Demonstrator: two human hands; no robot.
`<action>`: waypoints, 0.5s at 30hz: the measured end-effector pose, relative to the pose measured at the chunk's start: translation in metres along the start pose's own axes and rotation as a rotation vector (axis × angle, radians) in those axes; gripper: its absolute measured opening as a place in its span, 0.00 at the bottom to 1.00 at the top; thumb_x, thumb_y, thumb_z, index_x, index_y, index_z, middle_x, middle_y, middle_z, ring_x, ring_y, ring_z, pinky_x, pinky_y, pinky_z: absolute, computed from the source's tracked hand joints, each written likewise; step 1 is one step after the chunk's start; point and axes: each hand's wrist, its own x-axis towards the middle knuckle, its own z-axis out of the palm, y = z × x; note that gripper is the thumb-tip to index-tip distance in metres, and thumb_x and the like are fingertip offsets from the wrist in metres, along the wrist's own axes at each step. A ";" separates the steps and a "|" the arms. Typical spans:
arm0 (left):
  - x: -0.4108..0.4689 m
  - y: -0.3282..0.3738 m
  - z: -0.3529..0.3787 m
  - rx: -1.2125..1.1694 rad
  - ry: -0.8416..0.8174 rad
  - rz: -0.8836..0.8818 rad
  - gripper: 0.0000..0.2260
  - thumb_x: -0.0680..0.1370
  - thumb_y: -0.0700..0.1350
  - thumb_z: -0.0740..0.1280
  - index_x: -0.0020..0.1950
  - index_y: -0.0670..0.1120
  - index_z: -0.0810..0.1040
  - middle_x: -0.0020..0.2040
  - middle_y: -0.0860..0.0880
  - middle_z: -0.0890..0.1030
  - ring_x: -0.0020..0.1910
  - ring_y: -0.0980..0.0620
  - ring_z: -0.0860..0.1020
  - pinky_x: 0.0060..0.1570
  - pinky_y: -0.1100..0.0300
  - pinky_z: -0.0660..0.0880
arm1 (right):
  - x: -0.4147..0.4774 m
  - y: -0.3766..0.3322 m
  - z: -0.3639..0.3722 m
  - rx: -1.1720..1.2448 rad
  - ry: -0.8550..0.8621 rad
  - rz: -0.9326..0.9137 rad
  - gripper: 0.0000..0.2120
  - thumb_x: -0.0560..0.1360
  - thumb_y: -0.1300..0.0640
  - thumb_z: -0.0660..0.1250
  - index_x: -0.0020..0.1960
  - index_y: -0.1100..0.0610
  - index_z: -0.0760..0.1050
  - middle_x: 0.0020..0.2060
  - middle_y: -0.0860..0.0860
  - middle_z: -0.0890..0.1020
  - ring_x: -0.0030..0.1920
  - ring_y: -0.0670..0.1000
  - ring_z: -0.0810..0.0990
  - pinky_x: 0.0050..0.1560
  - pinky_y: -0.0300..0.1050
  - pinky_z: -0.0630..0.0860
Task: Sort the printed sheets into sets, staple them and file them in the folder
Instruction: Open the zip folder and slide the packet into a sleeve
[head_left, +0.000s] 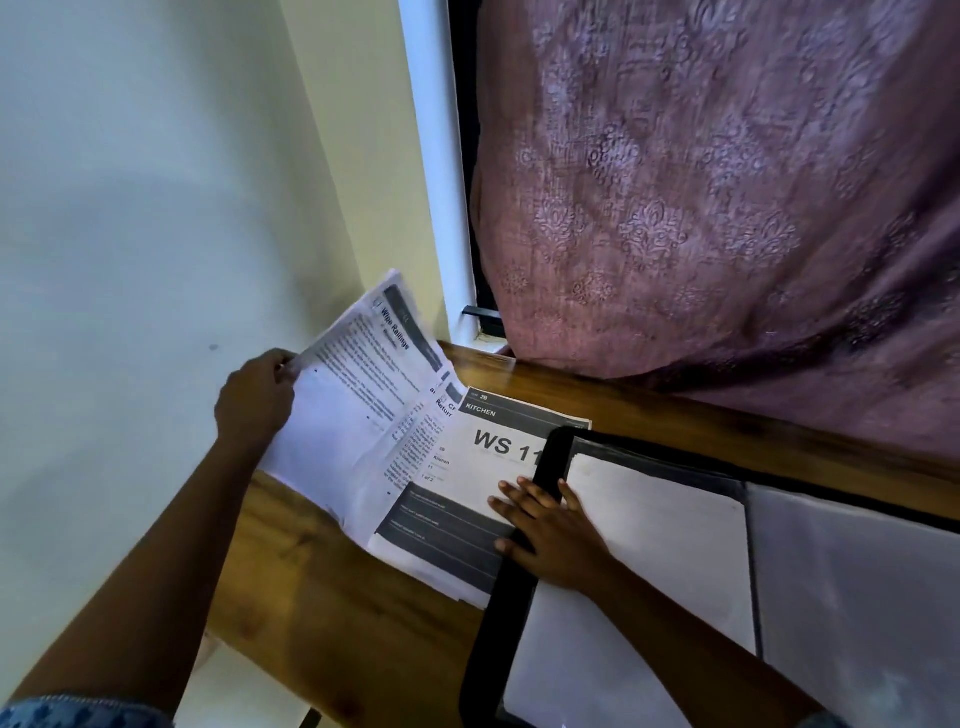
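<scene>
A stack of printed sheets (467, 478) lies on the wooden table, its top page reading "KITCHEN" and "WS 11". My left hand (257, 397) pinches the far edge of several upper sheets (363, 374) and holds them lifted and folded back over the table's left edge. An open black folder (524, 571) with clear sleeves lies to the right, its left edge overlapping the stack. My right hand (545, 530) rests flat, fingers straight, across the folder's edge and the top page.
The wooden table (332, 597) ends close on the left, beside a pale wall (156, 208). A purple patterned curtain (727, 208) hangs behind and drapes onto the table's far edge. A white frame post (436, 156) stands at the back.
</scene>
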 end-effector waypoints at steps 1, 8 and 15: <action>0.000 0.008 -0.011 -0.015 0.034 0.026 0.11 0.79 0.44 0.61 0.60 0.48 0.78 0.57 0.39 0.80 0.56 0.35 0.76 0.54 0.47 0.72 | 0.000 -0.001 -0.004 0.009 -0.020 0.001 0.40 0.69 0.28 0.32 0.76 0.42 0.53 0.76 0.43 0.54 0.76 0.46 0.47 0.73 0.60 0.43; -0.012 0.061 -0.076 -0.208 0.214 0.195 0.10 0.80 0.43 0.62 0.58 0.44 0.78 0.55 0.38 0.81 0.54 0.36 0.77 0.51 0.48 0.72 | 0.019 -0.015 -0.070 1.254 -0.092 0.306 0.43 0.58 0.29 0.72 0.67 0.46 0.67 0.64 0.46 0.74 0.64 0.44 0.73 0.71 0.47 0.63; -0.049 0.108 -0.059 -0.803 -0.048 0.087 0.06 0.79 0.41 0.64 0.43 0.46 0.79 0.32 0.53 0.79 0.33 0.52 0.74 0.33 0.61 0.70 | 0.010 -0.016 -0.147 1.680 0.304 0.206 0.28 0.70 0.45 0.71 0.68 0.48 0.69 0.63 0.48 0.77 0.63 0.51 0.76 0.59 0.53 0.76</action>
